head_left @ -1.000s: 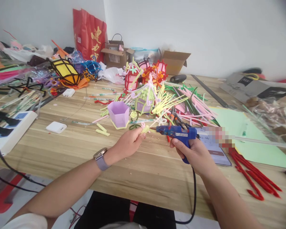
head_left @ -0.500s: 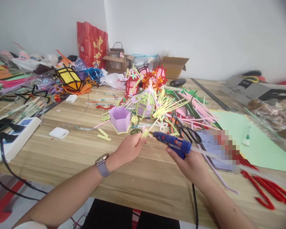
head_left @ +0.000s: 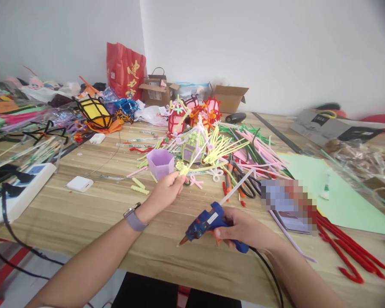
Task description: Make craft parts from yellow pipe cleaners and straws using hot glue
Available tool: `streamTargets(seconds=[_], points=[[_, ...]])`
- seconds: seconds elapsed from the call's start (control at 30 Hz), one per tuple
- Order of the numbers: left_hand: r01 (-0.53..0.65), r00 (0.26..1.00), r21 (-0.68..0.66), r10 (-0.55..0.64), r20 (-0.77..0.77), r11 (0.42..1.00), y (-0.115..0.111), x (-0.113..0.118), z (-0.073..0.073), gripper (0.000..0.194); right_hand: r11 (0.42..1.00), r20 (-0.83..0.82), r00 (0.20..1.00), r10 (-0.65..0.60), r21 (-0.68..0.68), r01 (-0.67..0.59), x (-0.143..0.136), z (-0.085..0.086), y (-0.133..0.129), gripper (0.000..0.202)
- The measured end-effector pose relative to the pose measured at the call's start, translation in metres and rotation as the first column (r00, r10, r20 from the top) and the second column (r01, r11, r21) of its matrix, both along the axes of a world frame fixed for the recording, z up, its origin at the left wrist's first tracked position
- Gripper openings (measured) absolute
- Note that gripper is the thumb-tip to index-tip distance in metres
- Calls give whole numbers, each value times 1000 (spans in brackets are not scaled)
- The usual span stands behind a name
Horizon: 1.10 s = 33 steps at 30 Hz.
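Note:
A blue hot glue gun (head_left: 208,220) is in my right hand (head_left: 244,229), its nozzle tilted down to the left close to the tabletop. A clear glue stick (head_left: 237,186) juts from its back end. My left hand (head_left: 167,188) pinches a pale yellow pipe cleaner piece (head_left: 183,170) with a long stem pointing up and to the right. Just behind that hand stands a purple hexagonal cup (head_left: 161,161). Two short twisted yellow pieces (head_left: 139,187) lie left of my left hand. A purple and yellow pipe cleaner lantern (head_left: 194,143) stands farther back.
Pliers (head_left: 228,177) and black-handled scissors (head_left: 248,184) lie right of centre, near a phone (head_left: 287,209). Red pipe cleaners (head_left: 349,248) spread at the right. A white power strip (head_left: 22,192) with black cords sits left. Bundles of pipe cleaners (head_left: 263,147) cover the back.
The glue gun has moved away from the yellow piece, down toward the table's front, and its nozzle now points down-left. My left hand has shifted slightly left and up, still holding the piece.

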<state>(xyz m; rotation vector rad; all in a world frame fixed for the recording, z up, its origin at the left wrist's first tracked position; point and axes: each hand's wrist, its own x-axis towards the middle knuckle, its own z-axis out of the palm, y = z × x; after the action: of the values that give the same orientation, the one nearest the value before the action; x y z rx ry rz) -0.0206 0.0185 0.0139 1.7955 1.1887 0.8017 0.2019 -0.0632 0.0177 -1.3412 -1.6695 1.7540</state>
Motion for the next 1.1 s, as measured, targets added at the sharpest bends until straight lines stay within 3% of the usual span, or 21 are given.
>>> streamTargets(seconds=[0.07,0.13,0.2,0.23,0.27,0.33,0.4,0.43,0.47,0.53,0.63,0.7,0.9,1.1], points=[[20,1000,23,-20,4,1000,-3,1,2,40,999,16,1000,8,-53,-7,-7,-4,2,43],[35,999,30,-35,7,999,-6,3,3,42,1000,150,989,-4,7,3,-13,-8,3,42],[61,998,18,-62,14,998,-9,4,4,44,970,405,908,-105,244,3,-16,-10,2,40],[72,997,12,-72,12,997,-9,4,4,44,912,522,828,-208,409,-29,-16,-10,0,41],[79,997,10,-79,5,997,-10,4,4,44,810,586,734,-343,580,-85,-16,-9,-1,41],[91,996,19,-91,-12,996,-11,4,4,41,506,535,592,-603,830,-235,-17,-2,-6,37],[108,994,27,-108,-27,994,-12,4,5,39,186,373,545,-751,911,-367,-18,9,-8,27],[121,992,29,-120,-32,992,-13,4,6,38,69,306,529,-792,905,-419,-19,15,-7,21],[132,991,33,-130,-36,991,-14,4,6,37,10,266,504,-822,891,-453,-21,20,-6,15],[149,988,41,-147,-53,988,-15,4,7,36,4,282,496,-822,872,-489,-23,25,1,15],[161,983,76,-154,-100,984,-14,5,6,35,76,398,527,-751,844,-531,-25,21,13,13],[163,978,120,-144,-150,979,-13,5,4,33,93,430,536,-726,834,-544,-25,17,18,18],[215,938,293,-113,-327,932,-14,5,-2,29,55,419,567,-709,834,-548,-25,20,19,20],[357,879,392,-164,-447,848,-18,5,-1,24,85,418,577,-702,853,-515,-21,29,26,24]])
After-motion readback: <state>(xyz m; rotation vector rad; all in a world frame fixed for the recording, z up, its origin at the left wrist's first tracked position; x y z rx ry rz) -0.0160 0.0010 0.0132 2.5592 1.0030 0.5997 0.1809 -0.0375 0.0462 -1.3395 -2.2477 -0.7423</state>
